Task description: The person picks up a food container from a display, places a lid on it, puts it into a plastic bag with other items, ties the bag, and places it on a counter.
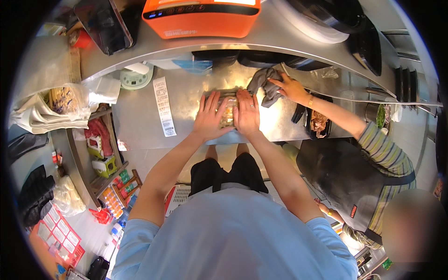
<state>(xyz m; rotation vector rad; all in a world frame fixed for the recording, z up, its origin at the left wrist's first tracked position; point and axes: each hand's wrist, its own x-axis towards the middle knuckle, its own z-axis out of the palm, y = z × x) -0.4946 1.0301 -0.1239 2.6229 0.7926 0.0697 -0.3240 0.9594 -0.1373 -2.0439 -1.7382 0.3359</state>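
Observation:
Both my hands lie on a clear plastic food container (228, 111) on the stainless steel counter (136, 115). My left hand (211, 113) covers its left side, with the thumb bent along the near edge. My right hand (247, 111), with a ring on one finger, presses on its right side. Orange and yellow contents show between the hands; the rest is hidden beneath them. Left of my hands lies a long printed paper receipt (163, 106). Just beyond my right hand is a grey cloth (267, 85), held by a co-worker's hand (292, 89).
A co-worker in a dark apron (336, 182) reaches in from the right. A black tray of shredded meat (319, 124) sits near the counter's right part. An orange machine (201, 21) stands on the raised shelf ahead. A pale green scale (136, 80) is at the back left.

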